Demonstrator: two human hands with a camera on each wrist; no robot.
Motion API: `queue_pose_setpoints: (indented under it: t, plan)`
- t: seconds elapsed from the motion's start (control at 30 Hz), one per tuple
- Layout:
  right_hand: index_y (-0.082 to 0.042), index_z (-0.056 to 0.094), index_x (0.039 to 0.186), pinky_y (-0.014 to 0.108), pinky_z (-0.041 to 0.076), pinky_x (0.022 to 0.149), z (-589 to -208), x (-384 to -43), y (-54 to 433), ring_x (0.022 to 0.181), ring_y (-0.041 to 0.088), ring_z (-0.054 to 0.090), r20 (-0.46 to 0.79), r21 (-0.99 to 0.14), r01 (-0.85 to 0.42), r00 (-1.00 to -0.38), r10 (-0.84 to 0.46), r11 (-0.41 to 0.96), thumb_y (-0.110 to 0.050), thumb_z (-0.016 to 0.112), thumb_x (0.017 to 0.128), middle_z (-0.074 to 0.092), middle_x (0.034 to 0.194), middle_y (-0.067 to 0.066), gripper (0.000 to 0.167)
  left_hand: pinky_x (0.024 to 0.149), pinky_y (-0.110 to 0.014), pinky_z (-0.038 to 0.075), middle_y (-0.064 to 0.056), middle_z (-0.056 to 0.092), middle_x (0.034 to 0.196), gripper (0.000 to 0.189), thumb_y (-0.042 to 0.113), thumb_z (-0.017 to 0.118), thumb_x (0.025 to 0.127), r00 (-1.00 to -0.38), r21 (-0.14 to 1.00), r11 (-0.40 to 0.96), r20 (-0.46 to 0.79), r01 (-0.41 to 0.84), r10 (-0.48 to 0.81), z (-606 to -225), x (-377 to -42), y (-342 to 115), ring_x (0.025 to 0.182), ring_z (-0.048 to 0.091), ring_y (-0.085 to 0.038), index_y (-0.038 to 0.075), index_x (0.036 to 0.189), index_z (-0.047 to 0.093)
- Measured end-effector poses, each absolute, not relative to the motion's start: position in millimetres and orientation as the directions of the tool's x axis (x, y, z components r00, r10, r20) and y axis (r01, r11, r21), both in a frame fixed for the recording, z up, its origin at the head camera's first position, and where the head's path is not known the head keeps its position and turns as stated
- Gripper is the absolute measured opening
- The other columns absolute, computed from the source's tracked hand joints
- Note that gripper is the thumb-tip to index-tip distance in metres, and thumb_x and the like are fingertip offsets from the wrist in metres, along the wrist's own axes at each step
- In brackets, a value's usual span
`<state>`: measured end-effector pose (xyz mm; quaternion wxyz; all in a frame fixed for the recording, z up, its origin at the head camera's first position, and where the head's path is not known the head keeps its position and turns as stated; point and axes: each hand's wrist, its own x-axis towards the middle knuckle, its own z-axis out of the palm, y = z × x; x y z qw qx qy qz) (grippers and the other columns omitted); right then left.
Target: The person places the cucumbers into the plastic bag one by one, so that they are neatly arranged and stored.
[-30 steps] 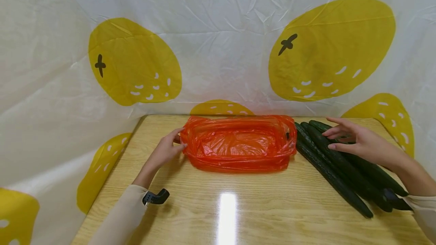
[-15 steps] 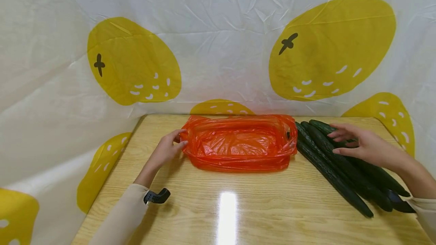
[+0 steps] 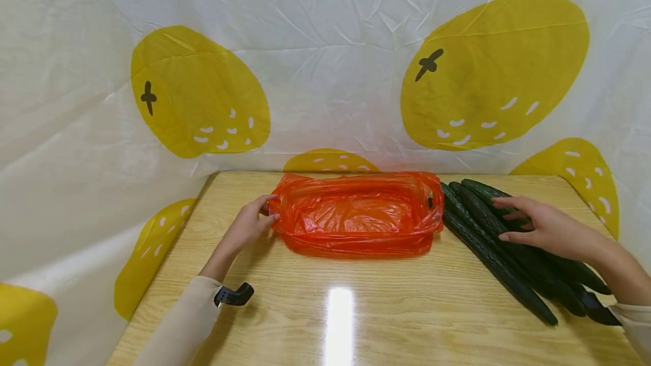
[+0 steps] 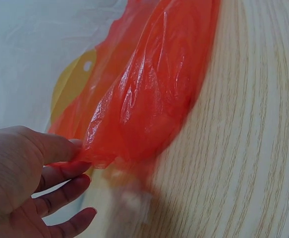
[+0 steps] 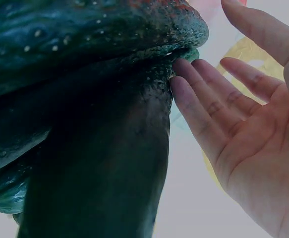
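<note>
An open-mouthed red plastic bag [image 3: 356,244] is spread on the wooden table, its mouth facing up. At its left end my left hand [image 3: 249,222] pinches the bag's edge between thumb and index finger; the other fingers are loosely bent below, as the left wrist view shows. Several long dark green cucumbers [image 3: 500,270] lie side by side, slanting, to the right of the bag. Over them is my right hand [image 3: 554,230], fingers spread and holding nothing. In the right wrist view its fingertips [image 5: 184,89] are right at the side of one cucumber.
The wooden table [image 3: 280,315] reaches back to a white curtain [image 3: 330,83] printed with yellow fruit, which also hangs along the left side. The cucumbers' far ends come close to the bag's right end.
My right hand has moved slightly towards me and to the right over the cucumbers. My left hand stays at the bag's left end, and the bag looks unmoved.
</note>
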<state>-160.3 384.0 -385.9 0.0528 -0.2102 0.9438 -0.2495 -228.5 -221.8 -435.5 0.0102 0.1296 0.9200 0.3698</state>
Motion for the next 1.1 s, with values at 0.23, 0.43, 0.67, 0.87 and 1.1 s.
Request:
queue_pose_setpoints:
  t: [0.23,0.43,0.67,0.87,1.1]
  plan:
    - [0.008,0.041,0.147,0.036,0.058,0.077,-387.3,-159.4,382.7,0.11,0.052,0.062,-0.014,-0.492,-0.363,-0.905,-0.425,0.791,-0.021,0.079,0.09,0.049,0.141,0.034,0.075,0.065,-0.03,0.049,-0.011,0.065,0.095,0.051,0.008,0.069,0.096,-0.965,0.687,0.69,0.071,0.23,0.252,-436.2,-228.3,-222.3,0.088,0.06,-0.025,0.002,0.144,0.053]
    - [0.01,0.038,0.149,0.037,0.059,0.075,-389.2,-160.7,379.0,0.109,0.052,0.064,-0.04,-0.512,-0.352,-0.901,-0.431,0.784,-0.022,0.078,0.09,0.042,0.144,0.037,0.077,0.065,-0.029,0.049,-0.011,0.065,0.094,0.051,0.007,0.07,0.095,-0.964,0.687,0.687,0.076,0.236,0.255,-436.8,-228.0,-222.8,0.088,0.061,-0.025,0.002,0.143,0.053]
    - [0.01,0.038,0.148,0.047,0.058,0.079,-391.4,-162.9,374.1,0.107,0.051,0.065,-0.054,-0.502,-0.347,-0.902,-0.429,0.792,-0.025,0.079,0.09,0.04,0.145,0.039,0.079,0.06,-0.028,0.051,-0.012,0.064,0.094,0.052,0.007,0.069,0.096,-0.964,0.705,0.671,0.071,0.23,0.257,-437.4,-227.1,-223.1,0.084,0.06,-0.024,0.002,0.144,0.052]
    - [0.01,0.039,0.148,0.047,0.058,0.079,-393.2,-163.9,373.3,0.109,0.052,0.064,-0.058,-0.493,-0.342,-0.905,-0.422,0.8,-0.026,0.079,0.09,0.04,0.145,0.039,0.08,0.058,-0.028,0.051,-0.013,0.064,0.094,0.052,0.007,0.069,0.096,-0.965,0.715,0.663,0.059,0.22,0.256,-436.9,-226.7,-222.8,0.081,0.06,-0.024,0.002,0.145,0.052]
    - [0.009,0.039,0.149,0.049,0.057,0.081,-394.8,-164.7,370.9,0.108,0.048,0.065,-0.064,-0.463,-0.342,-0.907,-0.415,0.818,-0.028,0.079,0.089,0.043,0.145,0.037,0.081,0.059,-0.027,0.051,-0.013,0.064,0.096,0.053,0.007,0.069,0.096,-0.968,0.715,0.669,0.046,0.203,0.245,-438.4,-227.4,-222.2,0.086,0.06,-0.025,0.003,0.145,0.051]
